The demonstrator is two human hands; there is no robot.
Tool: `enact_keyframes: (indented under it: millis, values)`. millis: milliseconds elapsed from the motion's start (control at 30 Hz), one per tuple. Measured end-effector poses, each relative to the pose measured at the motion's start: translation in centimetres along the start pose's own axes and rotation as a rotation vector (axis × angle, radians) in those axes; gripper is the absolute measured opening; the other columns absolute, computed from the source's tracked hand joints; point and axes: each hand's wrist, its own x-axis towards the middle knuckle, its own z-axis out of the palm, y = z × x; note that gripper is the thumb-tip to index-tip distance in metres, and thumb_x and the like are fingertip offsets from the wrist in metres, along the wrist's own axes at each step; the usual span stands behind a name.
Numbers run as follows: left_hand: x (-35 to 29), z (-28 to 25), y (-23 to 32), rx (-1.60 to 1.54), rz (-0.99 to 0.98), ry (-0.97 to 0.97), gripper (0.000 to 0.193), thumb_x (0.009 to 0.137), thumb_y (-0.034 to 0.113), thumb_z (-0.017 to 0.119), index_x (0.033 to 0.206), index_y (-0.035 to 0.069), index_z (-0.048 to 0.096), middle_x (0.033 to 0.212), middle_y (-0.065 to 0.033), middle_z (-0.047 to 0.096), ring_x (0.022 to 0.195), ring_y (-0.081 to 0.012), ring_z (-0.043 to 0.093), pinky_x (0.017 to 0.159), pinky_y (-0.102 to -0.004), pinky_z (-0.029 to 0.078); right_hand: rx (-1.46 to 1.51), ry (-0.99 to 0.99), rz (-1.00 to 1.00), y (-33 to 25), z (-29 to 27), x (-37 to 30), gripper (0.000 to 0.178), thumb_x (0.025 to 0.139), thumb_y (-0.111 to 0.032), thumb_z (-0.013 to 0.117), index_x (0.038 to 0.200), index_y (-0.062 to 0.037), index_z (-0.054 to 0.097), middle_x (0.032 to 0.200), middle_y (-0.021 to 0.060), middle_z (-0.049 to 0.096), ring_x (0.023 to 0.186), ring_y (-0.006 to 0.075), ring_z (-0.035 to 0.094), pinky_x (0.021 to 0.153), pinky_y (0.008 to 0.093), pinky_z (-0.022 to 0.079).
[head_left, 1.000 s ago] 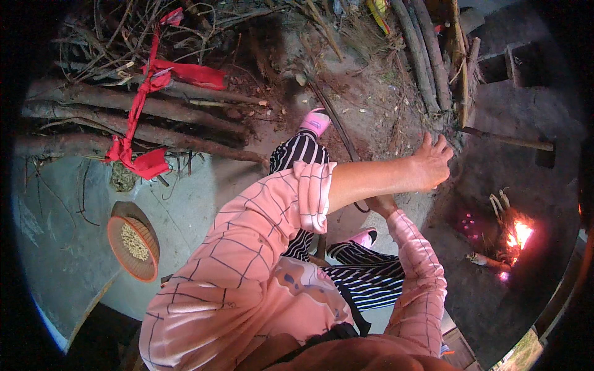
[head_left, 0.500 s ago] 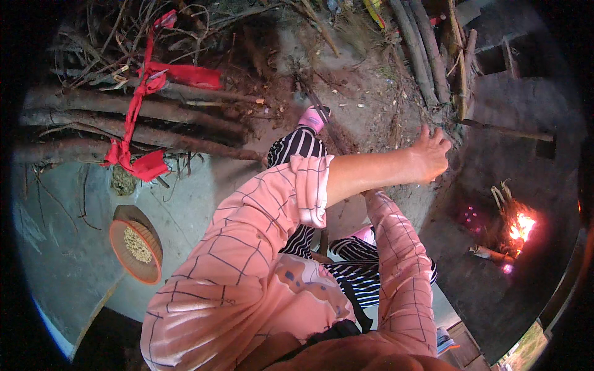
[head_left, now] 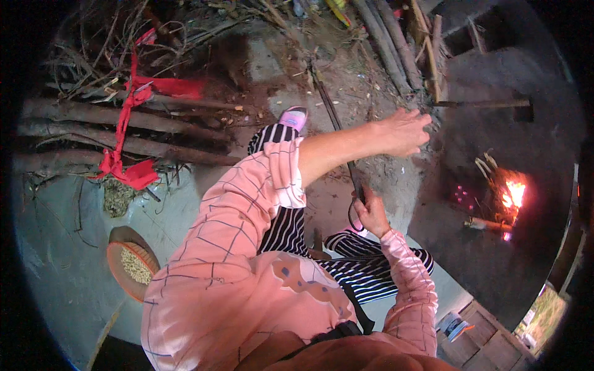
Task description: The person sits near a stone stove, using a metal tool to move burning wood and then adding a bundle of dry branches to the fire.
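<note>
My right hand [head_left: 372, 213] is closed around the looped handle end of long dark metal fire tongs [head_left: 335, 117]. The tongs slant away from me over the dirt floor, passing under my left forearm, with their tips close to the ground litter. My left hand [head_left: 405, 132] is stretched out to the right above the floor, fingers apart and loosely bent, holding nothing. To the right of both hands, a fire [head_left: 513, 194] burns at the opening of a dark stove, with twigs and a thicker stick [head_left: 490, 224] sticking out of it.
Thick branches [head_left: 154, 145] lie at the left, with red cloth strips [head_left: 127, 127] over them. An orange-rimmed basket [head_left: 117, 279] holds pale kernels or nuts. Poles [head_left: 390, 46] lean at the far right. My pink shoe [head_left: 293, 117] is on the floor ahead.
My right hand has come out from beneath the left forearm, showing its grip on the tongs. The tongs' tips now lie farther ahead. My left hand remains stretched out, empty.
</note>
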Motion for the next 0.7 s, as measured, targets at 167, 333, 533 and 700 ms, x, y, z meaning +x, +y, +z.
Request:
enact_keyframes:
  millis: [167,333,533,700]
  values:
    - [-0.1,0.8,0.4,0.011,0.101,0.064,0.022,0.082,0.023,0.068,0.092,0.004,0.064,0.116,-0.0146,0.049,0.110,-0.0330,0.050,0.087,-0.0458,0.047,0.294,0.096,0.245,-0.9,-0.5,-6.5,0.021,0.089,-0.008,0.054,0.108,0.0009,0.056,0.071,0.0015,0.055,0.063,0.0077,0.049,0.055,0.0258,0.041]
    - [0.0,1.0,0.6,0.008,0.282,0.307,0.017,0.081,0.019,0.067,0.086,0.003,0.066,0.114,-0.0188,0.052,0.105,-0.0353,0.056,0.087,-0.0440,0.050,0.648,0.306,0.310,-3.0,0.0,-11.6,0.018,0.094,-0.006,0.049,0.110,-0.0021,0.056,0.078,-0.0054,0.051,0.061,0.0030,0.041,0.053,0.0199,0.033]
    - [1.4,0.8,0.3,-0.116,0.097,0.425,0.019,0.083,0.018,0.068,0.090,0.001,0.065,0.117,-0.0162,0.054,0.102,-0.0336,0.059,0.084,-0.0427,0.051,0.791,0.554,0.446,-5.9,-0.9,-19.1,0.017,0.097,-0.017,0.049,0.108,-0.0050,0.054,0.066,-0.0066,0.046,0.049,0.0029,0.036,0.043,0.0187,0.026]
    - [1.9,0.8,0.2,-0.079,0.112,0.475,0.020,0.085,0.019,0.067,0.095,0.002,0.066,0.118,-0.0133,0.052,0.099,-0.0327,0.059,0.082,-0.0427,0.050,1.070,0.792,0.283,-8.2,-2.9,-22.7,0.026,0.097,-0.024,0.053,0.112,-0.0027,0.050,0.064,-0.0074,0.034,0.047,0.0023,0.029,0.037,0.0187,0.021]
